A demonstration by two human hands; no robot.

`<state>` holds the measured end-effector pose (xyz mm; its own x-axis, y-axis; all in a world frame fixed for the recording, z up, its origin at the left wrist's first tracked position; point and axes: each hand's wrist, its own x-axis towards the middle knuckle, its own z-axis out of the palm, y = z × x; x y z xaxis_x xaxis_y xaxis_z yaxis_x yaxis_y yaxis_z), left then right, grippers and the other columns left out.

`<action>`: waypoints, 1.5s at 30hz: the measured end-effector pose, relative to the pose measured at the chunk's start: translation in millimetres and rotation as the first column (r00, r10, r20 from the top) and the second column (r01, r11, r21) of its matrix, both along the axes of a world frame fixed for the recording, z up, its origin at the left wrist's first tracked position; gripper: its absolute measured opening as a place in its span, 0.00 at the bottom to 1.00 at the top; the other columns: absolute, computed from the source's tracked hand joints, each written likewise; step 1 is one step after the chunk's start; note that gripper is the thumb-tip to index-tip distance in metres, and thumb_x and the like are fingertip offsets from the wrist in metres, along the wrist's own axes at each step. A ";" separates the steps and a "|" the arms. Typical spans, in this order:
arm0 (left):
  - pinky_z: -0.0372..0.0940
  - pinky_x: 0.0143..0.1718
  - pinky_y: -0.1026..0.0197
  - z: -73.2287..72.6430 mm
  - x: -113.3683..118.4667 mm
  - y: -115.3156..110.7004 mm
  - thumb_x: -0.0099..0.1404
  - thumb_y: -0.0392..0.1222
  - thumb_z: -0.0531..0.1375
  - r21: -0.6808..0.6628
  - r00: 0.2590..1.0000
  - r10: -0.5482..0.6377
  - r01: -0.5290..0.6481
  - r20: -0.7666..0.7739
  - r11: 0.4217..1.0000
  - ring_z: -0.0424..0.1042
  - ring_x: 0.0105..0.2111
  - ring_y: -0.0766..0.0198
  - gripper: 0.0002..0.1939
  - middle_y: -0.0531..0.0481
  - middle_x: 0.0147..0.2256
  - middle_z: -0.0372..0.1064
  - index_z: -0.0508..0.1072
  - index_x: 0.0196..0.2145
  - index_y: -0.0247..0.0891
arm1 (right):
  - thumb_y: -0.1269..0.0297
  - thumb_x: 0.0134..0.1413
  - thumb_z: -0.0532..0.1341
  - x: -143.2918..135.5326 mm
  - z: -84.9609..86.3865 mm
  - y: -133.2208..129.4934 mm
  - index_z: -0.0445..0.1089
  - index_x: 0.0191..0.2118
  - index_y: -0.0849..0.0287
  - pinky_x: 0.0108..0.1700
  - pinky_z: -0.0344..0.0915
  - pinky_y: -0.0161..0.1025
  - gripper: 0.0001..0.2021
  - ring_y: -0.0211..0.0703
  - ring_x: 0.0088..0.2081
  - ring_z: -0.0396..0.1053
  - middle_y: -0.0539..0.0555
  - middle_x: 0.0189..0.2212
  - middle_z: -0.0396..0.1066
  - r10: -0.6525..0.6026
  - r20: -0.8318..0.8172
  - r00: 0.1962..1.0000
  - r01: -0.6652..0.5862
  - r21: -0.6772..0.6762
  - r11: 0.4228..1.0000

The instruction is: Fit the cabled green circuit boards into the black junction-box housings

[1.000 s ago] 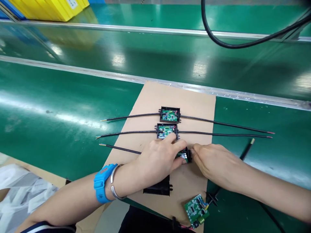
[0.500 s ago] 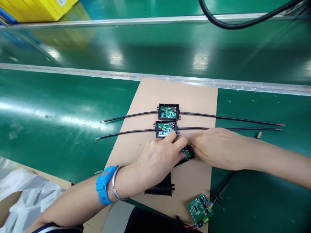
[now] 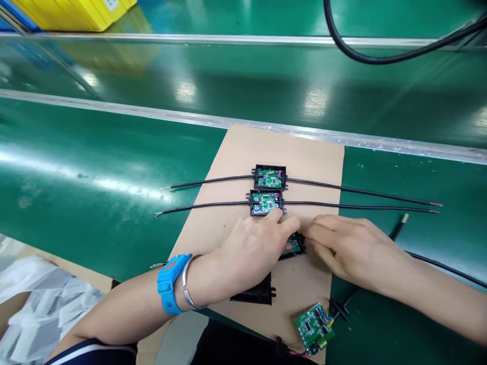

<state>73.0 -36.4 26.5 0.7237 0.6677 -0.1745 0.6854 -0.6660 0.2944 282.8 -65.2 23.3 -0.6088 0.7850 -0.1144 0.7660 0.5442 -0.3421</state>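
My left hand [image 3: 251,246], with a blue wristband and a metal bracelet, grips a small open black case [image 3: 299,246] with a green circuit board inside; fingers and palm cover much of it. At the case's right end, my right hand [image 3: 344,243] has its fingers pinched around a black cable [image 3: 445,264], which emerges beyond the wrist; the pinch point itself is hidden. Just above lie two black cases with green boards, an upper one [image 3: 270,177] and a lower one [image 3: 266,203], with cables out both sides. Below my left hand sits another black case [image 3: 254,293], partly covered.
A loose green circuit board [image 3: 314,327] with wires lies at the cardboard sheet's [image 3: 297,144] lower edge. Behind the green table [image 3: 114,137] runs a metal rail [image 3: 182,115]. A yellow bin [image 3: 76,12] and a thick black cable loop [image 3: 365,58] are farther back.
My right hand has shifted slightly down and right, with its fingers still at the case's end, and more cable shows behind it. The left hand keeps its hold; the camera view has shifted a little.
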 end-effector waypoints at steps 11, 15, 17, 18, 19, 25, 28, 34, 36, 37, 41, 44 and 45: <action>0.55 0.23 0.59 6.4 0.9 6.9 0.64 0.40 0.57 -0.040 1.000 -0.027 0.027 -0.009 0.999 0.69 0.31 0.60 0.11 0.54 0.37 0.66 0.62 0.45 0.42 | 0.75 0.51 0.53 -10.9 4.1 10.0 0.68 0.29 0.59 0.27 0.47 0.40 0.08 0.40 0.26 0.62 0.52 0.26 0.67 0.103 0.120 0.987 -0.103 -0.006 0.995; 0.59 0.24 0.58 8.6 -3.3 2.9 0.66 0.44 0.56 -0.069 1.000 -0.001 -0.001 -0.027 0.998 0.69 0.31 0.59 0.10 0.52 0.37 0.65 0.63 0.44 0.41 | 0.69 0.60 0.50 -4.0 -5.8 -1.3 0.71 0.36 0.58 0.32 0.55 0.40 0.11 0.42 0.32 0.66 0.52 0.31 0.69 0.018 -0.011 1.000 -0.017 0.072 0.997; 0.63 0.27 0.56 10.7 -5.6 -1.7 0.66 0.46 0.55 -0.092 1.000 0.017 -0.018 -0.019 0.996 0.70 0.32 0.57 0.12 0.50 0.38 0.65 0.64 0.46 0.41 | 0.67 0.62 0.50 -1.5 -10.0 -7.4 0.71 0.39 0.58 0.34 0.57 0.39 0.12 0.42 0.34 0.66 0.53 0.32 0.69 -0.018 -0.054 0.998 0.023 0.104 0.994; 0.65 0.29 0.55 12.2 -6.5 -4.0 0.66 0.46 0.55 -0.104 1.000 0.021 -0.022 -0.013 0.994 0.71 0.34 0.56 0.14 0.49 0.39 0.65 0.63 0.47 0.40 | 0.67 0.63 0.50 -0.8 -10.7 -9.7 0.71 0.40 0.58 0.34 0.57 0.39 0.12 0.42 0.34 0.66 0.53 0.33 0.69 -0.026 -0.061 0.998 0.032 0.108 0.994; 0.66 0.31 0.54 13.9 -7.1 -6.0 0.66 0.47 0.56 -0.115 1.000 0.023 -0.024 -0.010 0.993 0.71 0.35 0.55 0.16 0.48 0.40 0.65 0.63 0.49 0.40 | 0.67 0.63 0.50 -0.6 -10.3 -11.2 0.71 0.40 0.58 0.34 0.57 0.39 0.12 0.42 0.34 0.66 0.53 0.33 0.69 -0.032 -0.063 0.997 0.038 0.104 0.994; 0.69 0.33 0.52 14.4 -9.8 -5.9 0.64 0.46 0.60 -0.129 1.000 -0.002 -0.001 -0.026 0.992 0.72 0.36 0.53 0.18 0.48 0.40 0.68 0.66 0.49 0.39 | 0.66 0.62 0.49 -7.2 8.4 -10.3 0.65 0.37 0.58 0.34 0.58 0.40 0.09 0.41 0.31 0.64 0.53 0.31 0.66 -0.133 -0.093 0.987 0.119 -0.140 0.983; 0.69 0.36 0.54 6.5 -15.4 -3.1 0.61 0.49 0.63 -0.108 0.997 0.004 0.005 0.079 0.994 0.72 0.40 0.54 0.22 0.49 0.42 0.69 0.65 0.51 0.40 | 0.67 0.58 0.51 -15.0 14.4 -9.6 0.63 0.40 0.58 0.35 0.60 0.41 0.06 0.43 0.33 0.66 0.53 0.34 0.68 -0.187 -0.078 0.979 0.169 -0.197 0.966; 0.69 0.40 0.54 -7.6 -24.3 -7.4 0.61 0.52 0.63 -0.115 0.986 0.056 -0.038 0.156 0.993 0.72 0.41 0.55 0.25 0.46 0.43 0.70 0.65 0.51 0.38 | 0.65 0.59 0.53 -26.2 4.5 -7.9 0.63 0.50 0.58 0.39 0.65 0.45 0.14 0.50 0.41 0.70 0.56 0.43 0.69 -0.148 -0.080 0.986 0.132 -0.181 0.975; 0.69 0.43 0.51 -10.4 -24.6 -9.7 0.61 0.53 0.63 -0.130 0.983 0.073 -0.052 0.166 0.990 0.72 0.43 0.54 0.27 0.45 0.44 0.69 0.64 0.53 0.37 | 0.66 0.60 0.52 -29.1 0.5 -6.5 0.65 0.49 0.60 0.39 0.66 0.46 0.13 0.51 0.41 0.71 0.57 0.42 0.70 -0.155 -0.062 0.986 0.141 -0.196 0.970; 0.70 0.43 0.50 -11.4 -24.5 -10.5 0.61 0.53 0.63 -0.135 0.983 0.079 -0.057 0.168 0.989 0.72 0.43 0.53 0.27 0.45 0.44 0.69 0.64 0.53 0.36 | 0.67 0.59 0.52 -30.8 -0.7 -6.1 0.65 0.48 0.61 0.38 0.66 0.47 0.12 0.52 0.41 0.71 0.58 0.41 0.70 -0.163 -0.056 0.985 0.149 -0.201 0.968; 0.70 0.40 0.49 -12.4 -24.3 -11.9 0.60 0.53 0.63 -0.114 0.985 0.068 -0.050 0.160 0.992 0.72 0.42 0.51 0.27 0.44 0.44 0.69 0.65 0.51 0.34 | 0.69 0.58 0.52 -37.5 -0.8 -8.2 0.66 0.44 0.62 0.36 0.66 0.46 0.11 0.51 0.38 0.71 0.58 0.39 0.71 -0.181 -0.050 0.982 0.168 -0.195 0.966; 0.70 0.41 0.50 -11.2 -24.9 -11.4 0.61 0.52 0.63 -0.101 0.986 0.047 -0.031 0.161 0.994 0.72 0.42 0.52 0.25 0.44 0.43 0.69 0.66 0.50 0.34 | 0.70 0.56 0.53 -40.4 0.7 -12.3 0.64 0.43 0.62 0.36 0.65 0.44 0.10 0.48 0.37 0.71 0.58 0.38 0.71 -0.224 -0.100 0.969 0.201 -0.204 0.958; 0.70 0.41 0.50 -10.8 -25.1 -11.1 0.62 0.51 0.62 -0.104 0.986 0.042 -0.025 0.164 0.994 0.71 0.41 0.53 0.24 0.44 0.43 0.69 0.66 0.50 0.34 | 0.70 0.55 0.53 -40.9 1.2 -13.3 0.63 0.43 0.61 0.36 0.65 0.42 0.10 0.47 0.37 0.71 0.57 0.37 0.72 -0.245 -0.131 0.961 0.214 -0.214 0.953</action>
